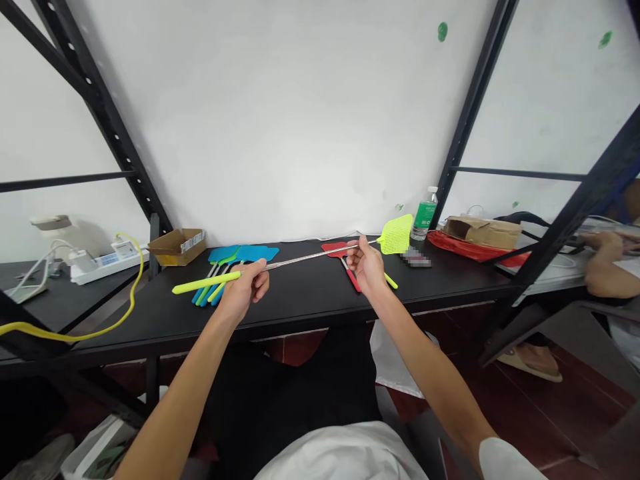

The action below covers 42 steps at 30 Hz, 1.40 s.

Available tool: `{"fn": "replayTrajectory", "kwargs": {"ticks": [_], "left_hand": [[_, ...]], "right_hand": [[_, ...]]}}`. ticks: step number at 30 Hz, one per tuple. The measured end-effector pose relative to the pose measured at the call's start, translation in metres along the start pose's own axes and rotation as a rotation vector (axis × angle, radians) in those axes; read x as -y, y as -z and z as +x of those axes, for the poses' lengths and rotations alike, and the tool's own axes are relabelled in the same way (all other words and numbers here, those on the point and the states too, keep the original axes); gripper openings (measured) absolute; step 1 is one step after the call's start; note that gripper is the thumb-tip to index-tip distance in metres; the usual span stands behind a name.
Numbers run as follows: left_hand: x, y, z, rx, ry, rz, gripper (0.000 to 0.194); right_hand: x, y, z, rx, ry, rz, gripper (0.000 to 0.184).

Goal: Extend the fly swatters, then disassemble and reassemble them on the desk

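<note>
Yellow-green swatter (305,258): is hanging above the table (300,293), held between both hands and reaching past the fingers at either end.
Left hand (246,283): its fingers are clamping the swatter around where the handle (206,283) is meeting the metal shaft.
Right hand (367,268): its fingers are pinching the thin shaft just short of the mesh head (397,235).
Shaft progress: is looking drawn out, judging by the long bare metal showing between the two sets of fingers; whether it is reaching full length, I cannot tell.
Blue and green swatters (257,253): are lying bunched behind and beneath the left fingers, seemingly a sorted group; whether they are counting as finished is unclear.
Pieces out of hand: a red swatter (353,275) is lying just left of and below the right fingers, and a yellow-green stick (391,283) is showing just right of the right wrist; both are seemingly awaiting handling.
Swatter's long axis: is running nearly crosswise before the person, rising slightly in view from left fingers to right.
Swatter's direction: the mesh head is pointing rightward beyond the right fingers, its broad face showing; the handle's butt is pointing leftward beyond the left fingers.
</note>
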State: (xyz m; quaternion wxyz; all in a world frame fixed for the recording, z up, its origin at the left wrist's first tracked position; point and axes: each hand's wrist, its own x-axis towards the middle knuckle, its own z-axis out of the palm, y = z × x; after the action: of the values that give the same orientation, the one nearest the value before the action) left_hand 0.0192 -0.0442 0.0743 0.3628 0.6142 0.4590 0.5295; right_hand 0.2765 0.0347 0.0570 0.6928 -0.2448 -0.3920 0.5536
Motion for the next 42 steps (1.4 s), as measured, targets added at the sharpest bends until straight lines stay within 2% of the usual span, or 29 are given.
{"fn": "replayTrajectory", "kwargs": {"ticks": [5, 11, 13, 17, 19, 21, 26, 31, 38, 42], "left_hand": [[-0.004, 0.002, -0.003, 0.06, -0.049, -0.017, 0.047], [0.005, 0.004, 0.002, 0.05, -0.111, -0.04, 0.045], [0.008, 0.014, 0.004, 0.017, -0.116, -0.084, 0.044], [0.013, 0.048, 0.006, -0.108, -0.131, -0.198, 0.045], [0.016, 0.062, 0.007, -0.162, -0.148, -0.243, 0.045], [0.017, 0.068, 0.008, -0.185, -0.169, -0.285, 0.044], [0.013, 0.061, 0.011, -0.215, -0.205, -0.401, 0.045], [0.015, 0.053, 0.013, -0.215, -0.172, -0.383, 0.049], [0.023, 0.03, 0.016, -0.123, -0.084, -0.304, 0.053], [0.019, 0.042, 0.014, -0.251, -0.105, -0.376, 0.052]], "right_hand": [[0.006, 0.007, 0.006, -0.048, 0.005, 0.032, 0.043], [0.007, 0.019, 0.017, -0.094, -0.013, 0.031, 0.039], [0.008, 0.027, 0.024, -0.138, -0.026, 0.039, 0.037], [0.018, 0.054, 0.041, -0.323, -0.025, 0.057, 0.034], [0.024, 0.066, 0.048, -0.35, -0.011, 0.053, 0.034], [0.027, 0.073, 0.051, -0.346, 0.002, 0.051, 0.034], [0.024, 0.071, 0.05, -0.333, 0.016, 0.078, 0.035], [0.017, 0.062, 0.045, -0.3, 0.021, 0.074, 0.036], [-0.004, 0.041, 0.034, -0.189, -0.008, 0.044, 0.035], [-0.005, 0.05, 0.038, -0.25, -0.015, 0.038, 0.036]]}}
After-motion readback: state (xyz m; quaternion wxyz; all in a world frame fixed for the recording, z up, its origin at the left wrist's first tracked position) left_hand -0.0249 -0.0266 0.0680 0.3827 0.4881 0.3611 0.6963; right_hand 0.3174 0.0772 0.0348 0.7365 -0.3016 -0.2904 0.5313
